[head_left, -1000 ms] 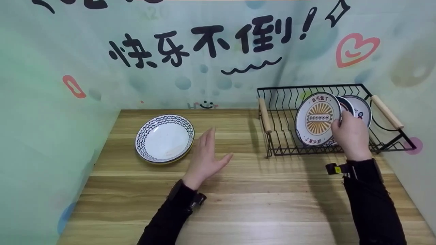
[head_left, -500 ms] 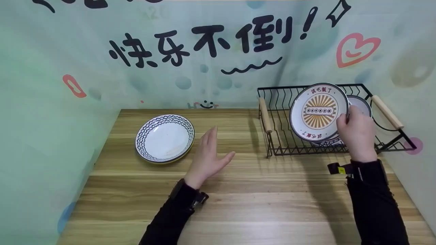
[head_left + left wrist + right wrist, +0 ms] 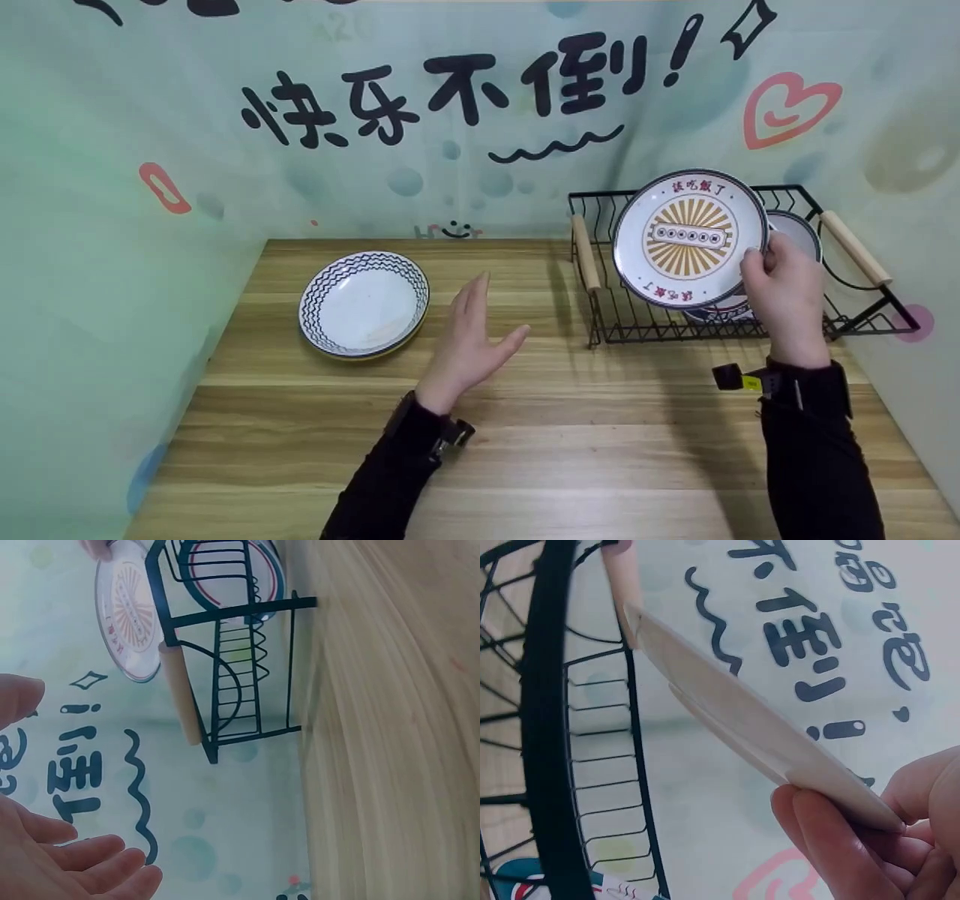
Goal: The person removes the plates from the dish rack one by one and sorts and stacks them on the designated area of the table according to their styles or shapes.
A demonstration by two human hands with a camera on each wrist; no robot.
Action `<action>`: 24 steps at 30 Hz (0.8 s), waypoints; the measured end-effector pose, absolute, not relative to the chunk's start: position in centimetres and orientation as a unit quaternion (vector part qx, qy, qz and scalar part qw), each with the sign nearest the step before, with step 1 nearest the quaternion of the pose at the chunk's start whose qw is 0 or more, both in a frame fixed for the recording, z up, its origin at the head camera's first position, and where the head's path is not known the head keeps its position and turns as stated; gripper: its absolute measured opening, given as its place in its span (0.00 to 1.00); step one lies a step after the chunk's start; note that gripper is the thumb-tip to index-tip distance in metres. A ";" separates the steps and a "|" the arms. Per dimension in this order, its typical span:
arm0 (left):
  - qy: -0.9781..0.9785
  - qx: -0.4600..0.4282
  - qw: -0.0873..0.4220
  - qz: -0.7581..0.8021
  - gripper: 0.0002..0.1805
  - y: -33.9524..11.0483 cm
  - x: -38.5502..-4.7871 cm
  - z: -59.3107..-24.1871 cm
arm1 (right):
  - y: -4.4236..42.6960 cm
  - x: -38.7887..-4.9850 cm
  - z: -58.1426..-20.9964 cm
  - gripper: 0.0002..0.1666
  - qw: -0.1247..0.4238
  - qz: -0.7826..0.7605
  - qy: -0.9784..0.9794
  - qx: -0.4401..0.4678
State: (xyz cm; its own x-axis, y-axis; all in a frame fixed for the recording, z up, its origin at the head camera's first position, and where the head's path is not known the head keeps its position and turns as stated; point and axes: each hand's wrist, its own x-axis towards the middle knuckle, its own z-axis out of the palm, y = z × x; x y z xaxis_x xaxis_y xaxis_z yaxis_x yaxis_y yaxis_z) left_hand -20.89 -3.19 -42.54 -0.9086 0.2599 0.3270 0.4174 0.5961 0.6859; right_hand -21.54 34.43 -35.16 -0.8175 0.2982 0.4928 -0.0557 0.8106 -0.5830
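patterned dish point(image 3: 365, 300): far left on the wooden table point(image 3: 480, 465); white inside, dark wavy band round the rim; well apart from the rack, best given room by both sleeves
left hand point(image 3: 469, 345): just right of the dish; fingers straight, thumb spread wide, nothing in it; well placed, i judge, to steady the plate's free side should it tip
left wooden handle point(image 3: 586, 253): the likeliest thing to knock if the plate goes leftward low; a higher pass looks safer
black wire rack point(image 3: 630, 330): right rear of the table; a straight lift would suit its narrow slots, with no sideways drag on the wires
printed plate point(image 3: 690, 240): tilted above the rack, its face with the orange rays toward the head view; seems free of the wires in both wrist views
right hand point(image 3: 791, 300): pinches the plate's right rim, thumb in front, fingers behind; a one-sided hold, so a firm pinch and slow wrist should serve
other plates point(image 3: 801, 232): in the rack, partly hidden behind plate and hand; knuckles should stay off their rims
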 end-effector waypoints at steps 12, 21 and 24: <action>-0.864 -0.203 0.099 -0.451 0.52 -2.5 -20.9 -42.2 | 32.6 -19.9 -35.0 0.15 0.314 0.403 -0.858 -0.044; -0.851 -0.201 0.106 -0.473 0.50 -2.3 -21.0 -41.9 | 31.0 -19.7 -35.7 0.13 0.313 0.445 -0.839 -0.013; -0.848 -0.199 0.105 -0.480 0.50 -2.3 -20.9 -41.9 | 30.4 -19.7 -36.0 0.09 0.305 0.447 -0.841 -0.014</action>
State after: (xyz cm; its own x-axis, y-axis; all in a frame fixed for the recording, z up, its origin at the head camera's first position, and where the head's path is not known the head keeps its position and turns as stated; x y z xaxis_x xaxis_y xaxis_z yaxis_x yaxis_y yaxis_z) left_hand -20.87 -2.30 -41.87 -0.8989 0.2372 0.3685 0.4380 0.4609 0.7718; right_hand -19.68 30.38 -36.02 -0.8133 0.2967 0.5005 -0.2493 0.5996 -0.7605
